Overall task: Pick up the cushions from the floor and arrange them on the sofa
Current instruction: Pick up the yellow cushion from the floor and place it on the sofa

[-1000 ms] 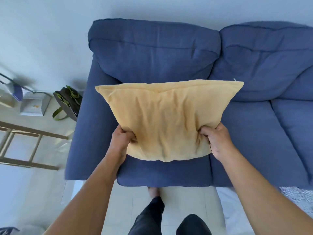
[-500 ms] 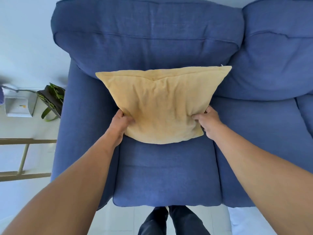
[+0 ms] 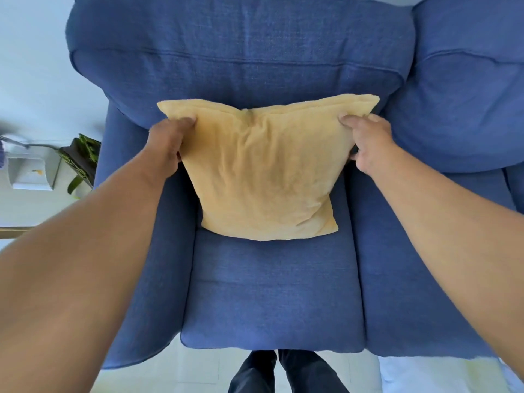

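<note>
A square yellow cushion (image 3: 266, 171) stands on the left seat of the blue sofa (image 3: 272, 293), its top edge leaning against the left back cushion (image 3: 235, 52). My left hand (image 3: 167, 143) grips the cushion's upper left side, fingers curled over the top corner. My right hand (image 3: 368, 140) grips the upper right side the same way. The cushion's bottom edge rests on the seat.
The sofa's left armrest (image 3: 158, 251) runs beside the seat. A second back cushion (image 3: 465, 95) sits to the right. On the floor to the left stand a dark bag with green straps (image 3: 82, 157) and a white box (image 3: 28, 171). My legs (image 3: 283, 373) touch the sofa front.
The cushion has moved back and down onto the seat against the backrest. Both hands have shifted from its lower sides up to its top corners. I have leaned closer.
</note>
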`<state>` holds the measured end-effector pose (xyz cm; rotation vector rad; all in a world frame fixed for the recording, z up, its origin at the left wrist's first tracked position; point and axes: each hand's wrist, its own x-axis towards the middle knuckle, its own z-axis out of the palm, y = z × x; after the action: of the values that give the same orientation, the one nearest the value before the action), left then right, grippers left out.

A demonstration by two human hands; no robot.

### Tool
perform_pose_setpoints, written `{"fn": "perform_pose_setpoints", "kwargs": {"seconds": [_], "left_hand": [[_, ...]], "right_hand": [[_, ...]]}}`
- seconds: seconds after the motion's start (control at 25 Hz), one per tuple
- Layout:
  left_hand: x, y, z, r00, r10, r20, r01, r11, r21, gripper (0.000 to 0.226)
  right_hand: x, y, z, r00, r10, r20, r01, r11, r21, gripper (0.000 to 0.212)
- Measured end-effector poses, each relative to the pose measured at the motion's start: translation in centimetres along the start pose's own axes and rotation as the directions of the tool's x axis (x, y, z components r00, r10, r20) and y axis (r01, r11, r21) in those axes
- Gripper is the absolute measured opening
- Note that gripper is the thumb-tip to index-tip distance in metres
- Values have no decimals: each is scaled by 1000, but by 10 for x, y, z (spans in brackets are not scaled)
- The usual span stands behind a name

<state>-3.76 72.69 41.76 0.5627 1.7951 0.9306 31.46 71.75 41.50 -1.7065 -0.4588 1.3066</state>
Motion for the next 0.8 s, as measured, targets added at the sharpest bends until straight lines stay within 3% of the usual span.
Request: {"fn": "perform_pose_setpoints", "kwargs": {"seconds": [0.08, 0.2, 0.4, 0.52, 0.64, 0.72, 0.8], "left_hand": [[-6, 0, -4, 988, 113, -102, -109, 993, 46, 8], [-17, -12, -26, 957, 209, -200, -206, 978, 37, 20], [-19, -31, -30, 978, 135, -159, -121, 988, 97, 14], [-31, -25, -23, 977, 125, -172, -105, 987, 124, 43], [-70, -29, -15, 958, 206, -198, -141, 943, 302, 59], [-106, -37, -3, 960, 246, -133, -165, 881, 443, 63], [-142, -49, 14, 946, 324, 30, -287, 788, 545, 68]], "right_hand": [[-5, -7, -8, 999, -54, 0, 54, 999, -5, 14], [-15, -10, -28, 997, -79, -24, 79, 997, 11, 15], [-18, 3, -27, 996, 54, -71, -65, 984, -165, 12], [-26, -2, -29, 996, 41, -79, -55, 982, -180, 34], [-48, -1, -37, 997, 5, -76, -23, 972, -232, 38], [-73, 3, -46, 998, -30, -60, 11, 958, -288, 49], [-104, 11, -60, 994, -111, -19, 93, 902, -422, 53]]}}
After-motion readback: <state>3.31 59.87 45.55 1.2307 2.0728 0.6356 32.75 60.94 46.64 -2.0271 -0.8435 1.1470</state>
